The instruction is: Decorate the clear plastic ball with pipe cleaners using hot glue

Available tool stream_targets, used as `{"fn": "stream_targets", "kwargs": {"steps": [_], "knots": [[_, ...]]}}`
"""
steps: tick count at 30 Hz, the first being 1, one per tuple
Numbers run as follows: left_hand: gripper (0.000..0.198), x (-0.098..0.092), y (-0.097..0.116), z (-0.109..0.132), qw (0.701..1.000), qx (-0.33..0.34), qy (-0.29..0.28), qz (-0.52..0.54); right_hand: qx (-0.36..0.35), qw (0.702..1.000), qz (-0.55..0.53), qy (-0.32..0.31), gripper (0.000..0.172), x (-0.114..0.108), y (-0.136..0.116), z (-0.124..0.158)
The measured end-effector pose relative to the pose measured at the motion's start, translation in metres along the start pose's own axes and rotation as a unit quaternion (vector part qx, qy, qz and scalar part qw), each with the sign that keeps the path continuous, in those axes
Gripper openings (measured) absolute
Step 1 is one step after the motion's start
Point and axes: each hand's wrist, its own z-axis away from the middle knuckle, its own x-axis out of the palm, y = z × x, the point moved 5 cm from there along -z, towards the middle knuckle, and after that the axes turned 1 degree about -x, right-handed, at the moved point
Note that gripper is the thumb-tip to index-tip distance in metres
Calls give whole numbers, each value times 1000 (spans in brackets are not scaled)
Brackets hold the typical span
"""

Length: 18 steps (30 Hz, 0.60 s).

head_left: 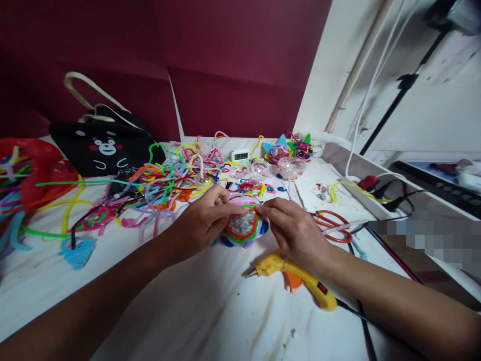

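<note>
- While both hands work close together, a round craft piece (242, 228) sits on the surface between them, its pale, glittery face turned toward the person, apparently so the outlined edge is easy to see.
- The left hand (206, 215) is closed at the piece's upper left, forefinger laid along the top, which seems to steady it.
- The right hand (298, 223) is closed at the upper right, fingertips on the orange and green strips (256, 226) that border the face, probably pressing them along the rim; the fingers hide exactly which strand each hand pinches.
- Just below the right hand lies a yellow glue gun (310, 282), its nozzle pointing left, its handle likely angled for an easy pick-up.
- Right of that hand rest red-handled scissors (338, 239), near enough to reach.
- Beyond the left hand spreads a tangle of fuzzy stems (173, 180), seemingly kept aside as stock.
- Beyond the right hand stand clear domes (291, 168) and two decorated figures (278, 150), out of the working space.
</note>
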Motion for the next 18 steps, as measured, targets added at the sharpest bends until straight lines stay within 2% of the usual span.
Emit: {"fn": "stream_targets", "kwargs": {"steps": [5, 9, 15, 18], "knots": [[34, 0, -2, 1, 1000, -6, -5, 9, 1, 1000, 5, 9, 33, 2, -1, -2], [34, 1, -2, 1, 1000, -6, -8, 12, 13, 1000, -6, -12, 34, 1, -1, -3], [29, -1, 3, 0, 1000, 1, -4, -9, 62, 997, -38, -6, 32, -20, 12, 13], [28, 1, 4, 1, 998, -4, -12, -56, 92, 995, -11, -33, 23, -31, 14, 28]]}}
